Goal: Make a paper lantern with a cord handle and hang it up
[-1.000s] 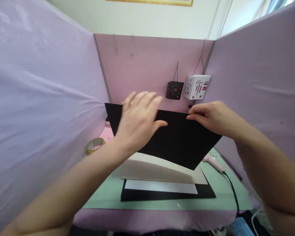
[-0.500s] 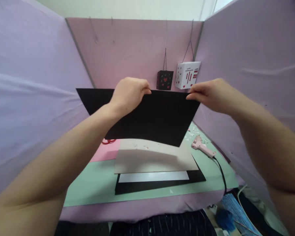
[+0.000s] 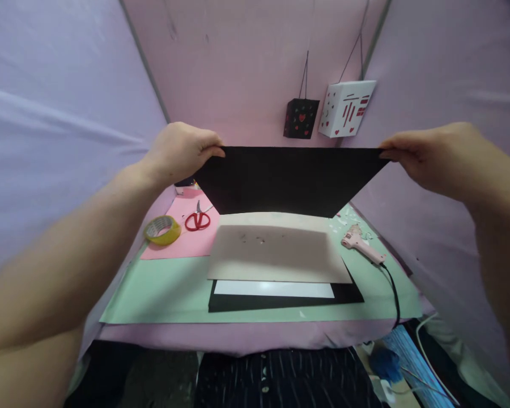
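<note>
A sheet of black cardstock [image 3: 293, 178] hangs tilted above the table, its lower edge over the far edge of a beige board. My left hand [image 3: 182, 150] pinches its upper left corner. At the upper right corner, the fingers of my right hand [image 3: 429, 156] are closed on the same sheet. Below lies the beige board [image 3: 276, 258], with small clear bits on it. From under its near side a white sheet [image 3: 272, 289] and more black cardstock [image 3: 348, 294] stick out.
A pink glue gun [image 3: 362, 245] with a black cord lies at right. Yellow tape [image 3: 162, 230] and red-handled scissors [image 3: 198, 220] are at left, by pink paper [image 3: 187, 243]. A black box [image 3: 301, 119] and a white box [image 3: 346, 109] hang at the back.
My left hand has shifted left from the middle of the top edge to the corner, and my right hand is farther right. The view has tilted down, showing the tape and scissors.
</note>
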Demonstrator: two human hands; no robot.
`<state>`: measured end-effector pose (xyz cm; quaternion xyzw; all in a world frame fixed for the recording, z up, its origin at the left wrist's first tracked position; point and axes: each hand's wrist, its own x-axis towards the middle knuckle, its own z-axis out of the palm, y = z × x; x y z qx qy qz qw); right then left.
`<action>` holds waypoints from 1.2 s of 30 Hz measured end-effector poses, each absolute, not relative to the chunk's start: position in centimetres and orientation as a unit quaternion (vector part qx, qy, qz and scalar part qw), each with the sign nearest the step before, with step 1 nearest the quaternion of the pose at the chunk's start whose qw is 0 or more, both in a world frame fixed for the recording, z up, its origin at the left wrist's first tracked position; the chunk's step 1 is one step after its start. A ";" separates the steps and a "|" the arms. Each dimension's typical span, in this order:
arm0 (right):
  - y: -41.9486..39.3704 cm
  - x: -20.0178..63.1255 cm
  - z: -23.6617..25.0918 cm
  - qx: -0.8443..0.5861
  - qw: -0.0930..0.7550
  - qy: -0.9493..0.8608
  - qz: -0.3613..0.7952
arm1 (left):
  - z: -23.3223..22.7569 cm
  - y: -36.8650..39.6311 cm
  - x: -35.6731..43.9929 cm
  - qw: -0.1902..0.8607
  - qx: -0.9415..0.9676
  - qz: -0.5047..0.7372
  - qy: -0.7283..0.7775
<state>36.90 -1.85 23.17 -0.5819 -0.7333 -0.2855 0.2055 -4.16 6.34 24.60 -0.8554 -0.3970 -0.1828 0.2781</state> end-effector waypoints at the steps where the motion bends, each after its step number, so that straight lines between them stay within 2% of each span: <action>1: -1.7 36.8 22.5 -0.578 0.215 -0.721 -0.316 | 24.3 6.3 -4.5 0.302 -0.848 -0.203 -0.385; 6: -2.0 37.1 17.0 -0.512 0.313 -0.675 -0.429 | 20.5 5.5 -7.3 0.394 -0.798 -0.295 -0.347; 10: -3.6 37.7 8.8 -0.458 0.338 -0.689 -0.449 | 13.4 2.5 -9.3 0.398 -0.810 -0.286 -0.322; 14: -6.2 37.8 0.9 -0.402 0.345 -0.763 -0.371 | 5.4 -2.3 -9.5 0.311 -0.841 -0.315 -0.310; 18: -8.5 37.9 -3.1 -0.410 0.316 -0.816 -0.258 | 0.2 -6.2 -9.6 0.215 -0.851 -0.324 -0.353; 25: -9.8 39.6 -6.0 -0.445 0.251 -0.851 -0.121 | -2.0 -9.2 -10.2 -0.033 -0.851 -0.309 -0.424; 30: -10.4 39.5 -6.2 -0.505 0.322 -0.796 -0.083 | -0.2 -9.6 -9.8 -0.233 -0.641 -0.366 -0.634; 33: -10.5 38.9 -5.7 -0.521 0.363 -0.768 -0.085 | 1.1 -9.6 -9.2 -0.424 -0.497 -0.389 -0.650; 36: -10.5 38.6 -5.6 -0.502 0.377 -0.775 -0.071 | 2.4 -9.0 -8.6 -0.649 -0.367 -0.329 -0.579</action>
